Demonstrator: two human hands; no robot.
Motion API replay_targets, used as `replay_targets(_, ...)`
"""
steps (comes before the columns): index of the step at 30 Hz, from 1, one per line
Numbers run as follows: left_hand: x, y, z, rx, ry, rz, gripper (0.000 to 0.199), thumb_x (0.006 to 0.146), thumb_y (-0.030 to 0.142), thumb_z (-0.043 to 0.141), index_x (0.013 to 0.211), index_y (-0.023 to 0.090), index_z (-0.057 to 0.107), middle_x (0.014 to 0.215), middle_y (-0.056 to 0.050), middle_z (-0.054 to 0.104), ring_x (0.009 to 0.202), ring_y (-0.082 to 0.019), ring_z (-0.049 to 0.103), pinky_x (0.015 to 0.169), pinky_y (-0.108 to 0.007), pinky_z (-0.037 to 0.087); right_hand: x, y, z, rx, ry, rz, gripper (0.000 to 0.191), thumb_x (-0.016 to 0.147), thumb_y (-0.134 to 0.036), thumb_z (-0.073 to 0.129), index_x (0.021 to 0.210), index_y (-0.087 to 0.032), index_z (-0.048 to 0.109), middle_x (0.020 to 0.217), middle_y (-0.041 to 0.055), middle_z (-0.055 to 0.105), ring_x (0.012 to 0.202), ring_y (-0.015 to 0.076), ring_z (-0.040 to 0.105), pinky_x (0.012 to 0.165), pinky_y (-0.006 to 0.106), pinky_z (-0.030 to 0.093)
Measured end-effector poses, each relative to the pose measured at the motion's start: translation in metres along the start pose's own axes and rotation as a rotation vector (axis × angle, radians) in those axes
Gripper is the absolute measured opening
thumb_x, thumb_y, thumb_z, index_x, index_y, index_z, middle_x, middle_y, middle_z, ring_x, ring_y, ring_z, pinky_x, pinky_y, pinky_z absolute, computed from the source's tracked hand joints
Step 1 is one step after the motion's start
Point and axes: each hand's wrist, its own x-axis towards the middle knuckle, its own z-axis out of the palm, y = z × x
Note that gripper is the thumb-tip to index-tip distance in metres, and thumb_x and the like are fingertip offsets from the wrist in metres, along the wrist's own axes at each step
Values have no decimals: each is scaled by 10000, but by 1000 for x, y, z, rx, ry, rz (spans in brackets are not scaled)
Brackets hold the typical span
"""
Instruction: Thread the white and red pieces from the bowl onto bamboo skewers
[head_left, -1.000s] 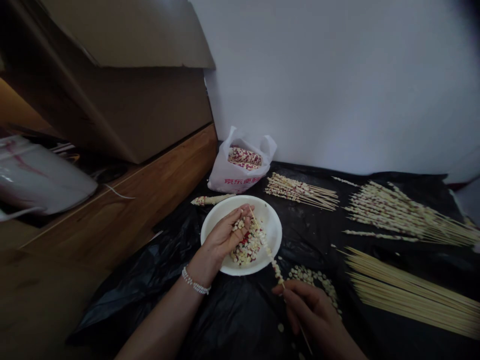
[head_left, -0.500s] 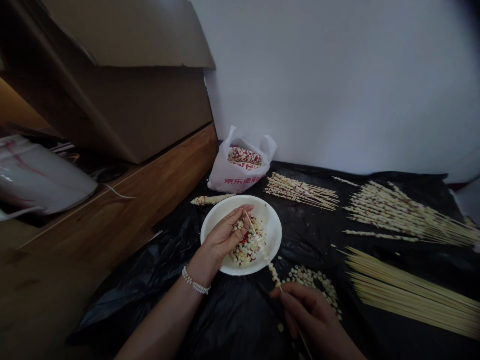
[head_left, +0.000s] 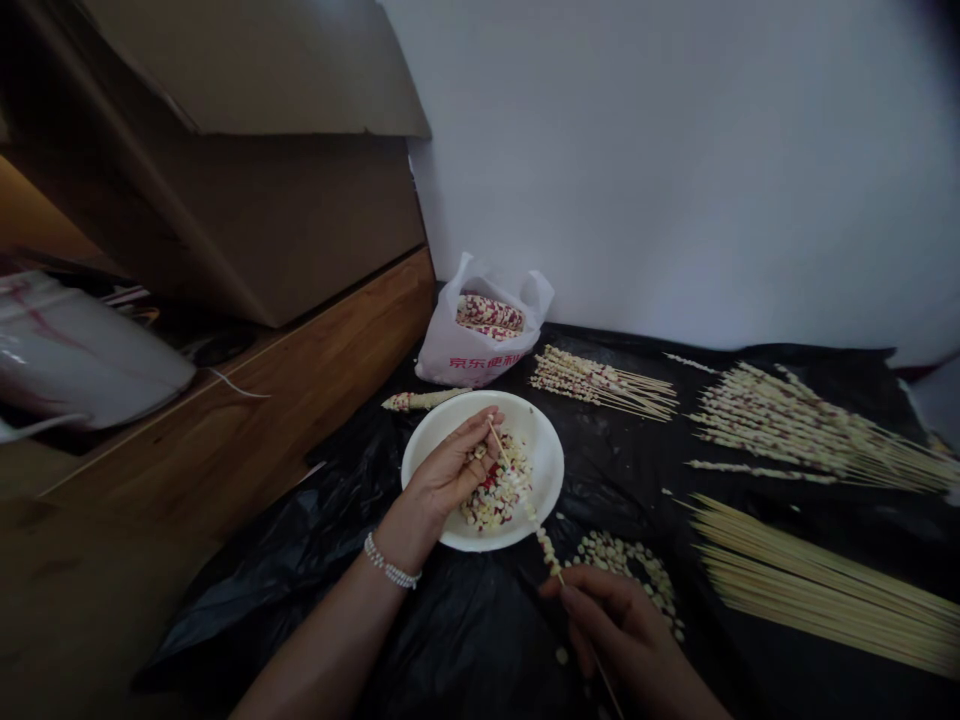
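My right hand (head_left: 619,620) pinches a thin bamboo skewer (head_left: 551,556) that slants up and left over the bowl. Pale corn kernels are threaded along its middle, and the upper end is bare. Above the white bowl (head_left: 553,480), my left hand (head_left: 457,465) has thumb and fingertips closed around a small pale corn kernel at the skewer's tip. More of its fingers curl below, partly hidden. Loose kernels (head_left: 487,518), white and dark red, lie in the bowl, with something bright red among them.
A plastic bag (head_left: 472,365) of speckled corn cobs stands behind the bowl, beside a stripped cob (head_left: 420,400). Filled skewers (head_left: 780,420) and bare skewers (head_left: 825,590) lie right on black plastic sheeting (head_left: 465,620). Loose kernels (head_left: 622,555) sit near my right hand. A cardboard box (head_left: 300,220) stands left.
My left fingertips have shifted very slightly left at the skewer's tip, and a pale kernel shows there now. The right hand has barely moved.
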Motion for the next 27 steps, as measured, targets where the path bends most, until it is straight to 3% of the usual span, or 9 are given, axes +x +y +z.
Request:
replay_targets(7,1,1,10,-106,69,-61,519,822,6,662,1306,192,629,1171,-95,729,873,-126,708,732,-183,575,0,-1,0,10,16,-13,563,790,-702,627,892,-164,757,422,-69,459,408,103,399,467,232,290)
replay_targets(12,-4,2,16,-120,107,-50,481,823,-12,649,1274,154,642,1136,-111,737,912,-152,719,716,-192,584,1,0,0,37,14,10,569,788,-711,625,907,-171,755,423,-74,455,412,96,377,464,225,267)
replay_targets(16,0,1,10,-91,98,-48,447,823,7,662,1247,148,658,1137,-113,735,940,-155,712,735,-192,577,0,-1,0,28,9,1,565,787,-710,626,900,-171,754,423,-75,455,414,92,375,473,222,278)
replay_targets(20,4,0,5,-107,79,-61,425,850,30,643,1256,155,651,1106,-95,744,896,-127,707,762,-187,568,-1,-2,0,16,12,14,571,790,-713,615,903,-170,750,429,-72,459,418,94,371,466,223,265)
replay_targets(27,0,2,17,-190,143,-61,438,882,23,588,1286,188,628,1000,-67,752,765,-118,703,689,-203,577,1,-4,1,-6,16,14,590,771,-729,610,883,-165,746,417,-71,453,414,103,375,475,230,285)
